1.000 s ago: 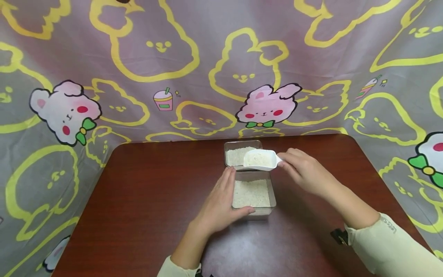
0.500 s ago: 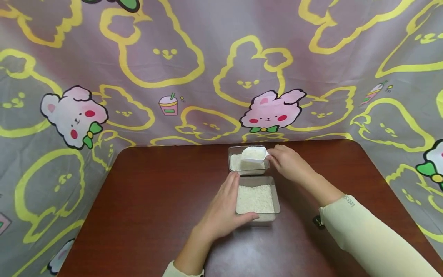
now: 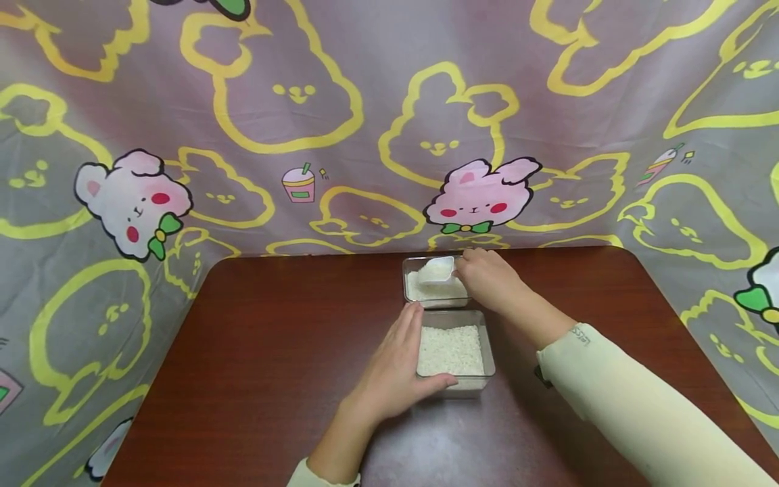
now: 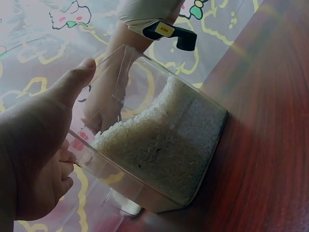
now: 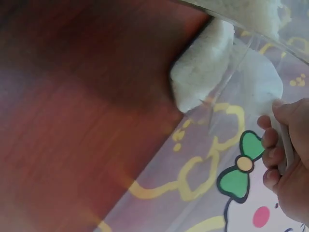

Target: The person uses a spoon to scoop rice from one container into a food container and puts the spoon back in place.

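My right hand [image 3: 489,279] grips the handle of a white scoop [image 3: 439,269], its fingers curled round it in the right wrist view. Rice lies in the scoop, which is above or within the far clear container [image 3: 443,304]. That container holds a low layer of rice; how the scoop touches it cannot be made out. My left hand [image 3: 392,365] holds the near clear container [image 3: 455,388] at its left side, thumb along the front and fingers toward the back. In the left wrist view, rice [image 4: 159,145] is heaped unevenly against the container's walls.
Both containers stand one behind the other on a dark red-brown table [image 3: 274,352], close to its back edge. A patterned cloth [image 3: 347,155] hangs behind the table and along both sides.
My right hand has carried the scoop from between the containers back and left over the far one. The scoop now tilts more. My left hand stays on the near container. The head view has shifted slightly.
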Demonstrator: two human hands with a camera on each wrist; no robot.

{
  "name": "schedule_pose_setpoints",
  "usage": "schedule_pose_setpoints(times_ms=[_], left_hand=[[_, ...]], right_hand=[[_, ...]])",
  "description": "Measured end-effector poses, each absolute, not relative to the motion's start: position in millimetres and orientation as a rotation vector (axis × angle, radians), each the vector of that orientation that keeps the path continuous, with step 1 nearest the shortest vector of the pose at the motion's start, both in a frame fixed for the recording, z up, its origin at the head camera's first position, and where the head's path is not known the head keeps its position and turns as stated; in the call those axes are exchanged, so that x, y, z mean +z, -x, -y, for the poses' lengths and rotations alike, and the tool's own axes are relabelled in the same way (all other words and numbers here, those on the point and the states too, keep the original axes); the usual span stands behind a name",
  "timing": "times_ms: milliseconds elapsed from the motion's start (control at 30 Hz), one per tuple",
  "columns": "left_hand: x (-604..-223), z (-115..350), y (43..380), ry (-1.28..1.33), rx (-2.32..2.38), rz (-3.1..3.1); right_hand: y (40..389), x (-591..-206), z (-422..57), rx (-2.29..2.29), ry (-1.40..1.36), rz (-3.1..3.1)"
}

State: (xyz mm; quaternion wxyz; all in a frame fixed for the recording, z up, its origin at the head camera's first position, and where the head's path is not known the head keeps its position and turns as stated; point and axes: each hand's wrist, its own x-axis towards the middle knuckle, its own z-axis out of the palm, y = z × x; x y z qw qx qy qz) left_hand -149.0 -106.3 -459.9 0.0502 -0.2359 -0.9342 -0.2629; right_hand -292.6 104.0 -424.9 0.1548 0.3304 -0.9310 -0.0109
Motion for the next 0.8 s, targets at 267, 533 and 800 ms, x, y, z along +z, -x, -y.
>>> schedule_pose_setpoints(times_ms=[267,533,800], left_hand=[[-459.1,104.5,148.8,0.731,-0.799,2.839],[-458.2,104.8,148.1,0.73,-0.795,2.829],[-459.1,105.7,148.3,0.722,-0.814,2.822]], right_hand=[[286.8,-408.3,-100.6,-0.238,-0.947,2.652],[282.6,-398.2,-106.0,-0.392,-0.969,2.596],[281.9,-397.9,-114.8,-0.209,-0.915,2.739]])
